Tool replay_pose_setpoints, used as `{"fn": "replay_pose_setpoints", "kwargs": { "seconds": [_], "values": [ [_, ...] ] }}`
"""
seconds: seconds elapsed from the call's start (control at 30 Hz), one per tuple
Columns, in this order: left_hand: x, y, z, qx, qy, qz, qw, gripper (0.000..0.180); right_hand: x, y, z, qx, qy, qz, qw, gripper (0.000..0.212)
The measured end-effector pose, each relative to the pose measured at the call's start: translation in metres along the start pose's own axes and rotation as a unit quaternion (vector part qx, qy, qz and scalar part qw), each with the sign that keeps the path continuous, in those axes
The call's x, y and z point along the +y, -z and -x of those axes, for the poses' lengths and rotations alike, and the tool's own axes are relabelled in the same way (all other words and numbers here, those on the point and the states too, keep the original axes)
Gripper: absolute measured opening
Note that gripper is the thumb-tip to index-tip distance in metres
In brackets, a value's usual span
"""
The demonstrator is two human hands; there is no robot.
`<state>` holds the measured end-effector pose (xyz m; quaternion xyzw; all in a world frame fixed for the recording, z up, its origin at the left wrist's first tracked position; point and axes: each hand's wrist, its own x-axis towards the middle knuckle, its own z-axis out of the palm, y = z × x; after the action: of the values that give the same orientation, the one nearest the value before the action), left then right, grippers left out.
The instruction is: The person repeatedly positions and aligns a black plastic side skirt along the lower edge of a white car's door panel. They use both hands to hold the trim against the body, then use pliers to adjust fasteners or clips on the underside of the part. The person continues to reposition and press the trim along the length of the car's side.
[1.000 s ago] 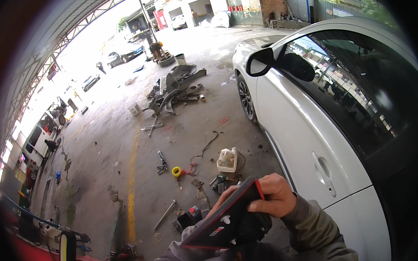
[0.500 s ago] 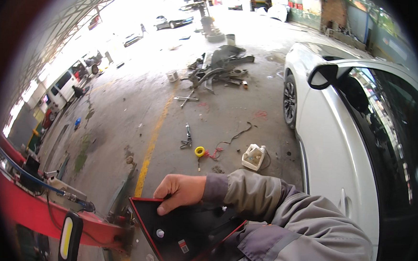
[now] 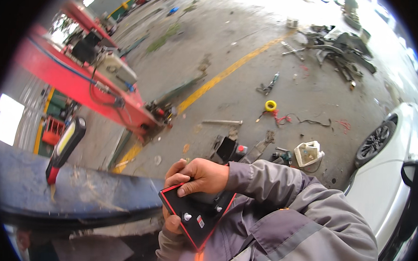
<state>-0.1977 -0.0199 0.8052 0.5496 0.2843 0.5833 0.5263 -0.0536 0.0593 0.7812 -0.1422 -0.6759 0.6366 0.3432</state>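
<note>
Close to my chest is a black triangular trim panel (image 3: 192, 213) with a red edge, white clips and a small label on its face. My right hand (image 3: 206, 174) is closed on its upper edge, thumb across the black face. At the panel's left edge, my left hand (image 3: 172, 224) is closed on it too, though mostly hidden behind the panel. Left of both hands, a work light (image 3: 67, 143) with a lit strip and a red base stands upright on a dark blue, scuffed surface (image 3: 105, 186).
A red lift arm (image 3: 78, 84) reaches in from the left. On the floor lie a cut white jug (image 3: 308, 153), a yellow tape roll (image 3: 270, 105), an air tool (image 3: 269, 84), a cross wrench (image 3: 293, 50) and a heap of car parts (image 3: 343, 50). A white car (image 3: 393, 175) stands at right.
The view has swung left, bringing the blue surface into sight. My left hand has come into view at the panel, which my right hand still holds.
</note>
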Motion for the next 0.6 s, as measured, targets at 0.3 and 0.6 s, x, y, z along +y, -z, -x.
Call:
{"fn": "replay_pose_setpoints", "kwargs": {
  "seconds": [0.3,0.6],
  "values": [
    [-0.007,-0.045,0.029,0.107,-0.028,0.004,0.994,0.065,-0.013,-0.004,0.044,0.132,0.179,0.148,0.964,0.032],
    [0.001,-0.044,0.043,0.159,0.075,-0.003,0.984,0.095,-0.063,-0.004,0.047,0.111,0.177,0.036,0.977,0.026]
  ]
}}
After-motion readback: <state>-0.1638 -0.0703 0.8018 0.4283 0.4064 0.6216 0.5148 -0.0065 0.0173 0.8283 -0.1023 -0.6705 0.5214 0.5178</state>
